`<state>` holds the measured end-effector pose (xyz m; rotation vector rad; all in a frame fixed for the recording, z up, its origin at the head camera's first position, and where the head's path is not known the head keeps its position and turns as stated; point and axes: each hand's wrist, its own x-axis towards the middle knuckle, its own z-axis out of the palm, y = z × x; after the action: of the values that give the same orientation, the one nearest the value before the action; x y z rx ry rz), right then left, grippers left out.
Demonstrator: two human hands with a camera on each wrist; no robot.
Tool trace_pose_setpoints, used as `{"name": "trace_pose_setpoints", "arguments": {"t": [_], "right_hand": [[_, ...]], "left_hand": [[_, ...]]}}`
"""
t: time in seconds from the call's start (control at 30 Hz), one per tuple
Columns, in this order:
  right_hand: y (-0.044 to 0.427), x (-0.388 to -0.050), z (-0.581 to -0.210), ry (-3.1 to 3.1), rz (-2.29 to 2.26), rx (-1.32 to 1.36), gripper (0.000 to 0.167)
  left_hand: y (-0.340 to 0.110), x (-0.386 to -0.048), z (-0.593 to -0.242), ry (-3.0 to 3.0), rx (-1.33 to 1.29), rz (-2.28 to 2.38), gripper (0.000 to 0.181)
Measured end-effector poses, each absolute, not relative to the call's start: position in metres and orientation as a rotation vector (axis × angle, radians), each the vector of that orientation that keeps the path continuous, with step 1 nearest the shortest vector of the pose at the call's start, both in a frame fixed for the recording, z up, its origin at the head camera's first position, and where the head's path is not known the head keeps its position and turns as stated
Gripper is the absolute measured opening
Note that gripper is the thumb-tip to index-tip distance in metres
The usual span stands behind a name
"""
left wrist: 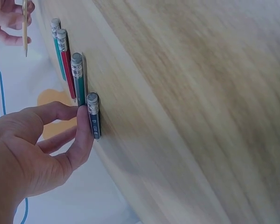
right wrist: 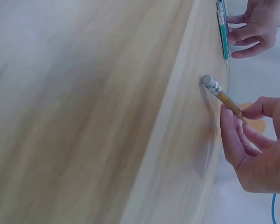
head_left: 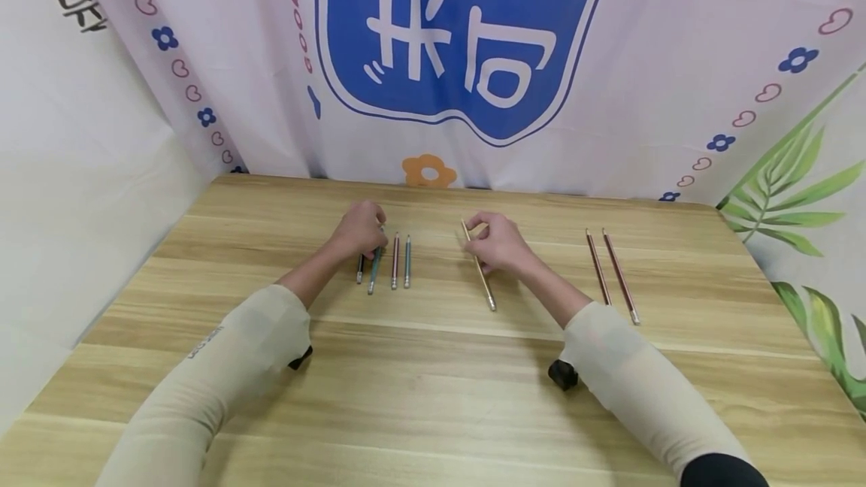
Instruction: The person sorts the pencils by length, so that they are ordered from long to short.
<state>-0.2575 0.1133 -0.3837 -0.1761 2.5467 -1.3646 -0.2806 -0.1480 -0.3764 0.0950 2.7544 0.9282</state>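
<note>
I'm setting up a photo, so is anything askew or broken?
Nothing stands out; no damage shows. The yellow pencil slants, but the right hand pinches it; a green pencil slants in the left hand.

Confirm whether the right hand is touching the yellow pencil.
Touching. The right wrist view shows it: the right hand pinches the yellow pencil between its fingers, skin against the shaft.

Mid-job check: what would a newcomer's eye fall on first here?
Probably the big blue emblem on the backdrop behind the table. Next, the left hand pinching a green pencil, flanked by a dark pencil and a red pencil. Farther right, the right hand pinches a yellow pencil.
</note>
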Motion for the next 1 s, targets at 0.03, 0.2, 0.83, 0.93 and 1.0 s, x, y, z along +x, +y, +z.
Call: {"name": "trace_pose_setpoints", "arguments": {"t": [0.03,0.2,0.83,0.93,1.0], "right_hand": [[0.115,-0.257,-0.384,2.545,-1.367,-0.175,0.039],[0.12,-0.257,-0.385,2.53,-1.375,-0.161,0.04],[0.137,-0.255,-0.383,2.48,-1.436,-0.146,0.043],[0.14,-0.254,-0.383,2.475,-1.451,-0.132,0.043],[0.142,-0.253,-0.383,2.473,-1.456,-0.126,0.043]], "left_hand": [[-0.148,-0.28,-0.377,2.755,0.101,0.933,0.049],[-0.149,-0.28,-0.378,2.757,0.105,0.947,0.047],[-0.15,-0.278,-0.37,2.715,0.123,1.083,0.043],[-0.149,-0.277,-0.37,2.714,0.131,1.08,0.041],[-0.149,-0.277,-0.369,2.717,0.135,1.078,0.041]]}}
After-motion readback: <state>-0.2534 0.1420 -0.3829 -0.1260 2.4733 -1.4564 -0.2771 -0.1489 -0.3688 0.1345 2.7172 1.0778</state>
